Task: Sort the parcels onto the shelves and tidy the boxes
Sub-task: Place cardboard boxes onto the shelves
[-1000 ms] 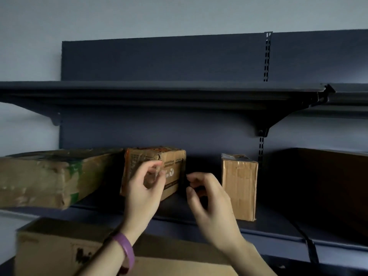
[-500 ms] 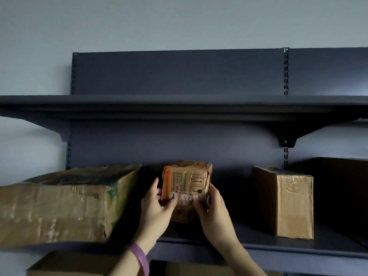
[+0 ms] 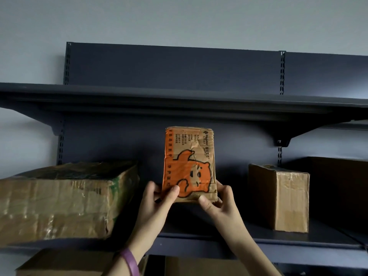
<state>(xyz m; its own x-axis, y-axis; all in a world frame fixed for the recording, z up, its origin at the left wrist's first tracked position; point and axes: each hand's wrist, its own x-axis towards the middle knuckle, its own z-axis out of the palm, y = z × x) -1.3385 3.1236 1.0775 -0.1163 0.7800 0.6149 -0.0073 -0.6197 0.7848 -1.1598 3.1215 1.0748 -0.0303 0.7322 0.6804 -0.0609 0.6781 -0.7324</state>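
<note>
A small cardboard parcel [image 3: 190, 162] with an orange cartoon print stands tilted up on end, held above the middle shelf [image 3: 219, 241]. My left hand [image 3: 157, 204] grips its lower left corner, thumb on the printed face. Its lower right corner sits in my right hand [image 3: 219, 204], thumb under the bottom edge. A purple band circles my left wrist. The parcel's underside and rear are hidden.
A large crumpled taped box [image 3: 59, 200] lies at the left of the same shelf. A smaller upright brown box [image 3: 278, 198] stands at the right, with a big dark box [image 3: 342, 192] beyond it. The upper shelf [image 3: 179, 100] hangs above. More cartons [image 3: 65, 263] sit below.
Both hands closed on the small parcel, lifted it off the shelf and turned it so its orange printed face points at me. The view tilted upward.
</note>
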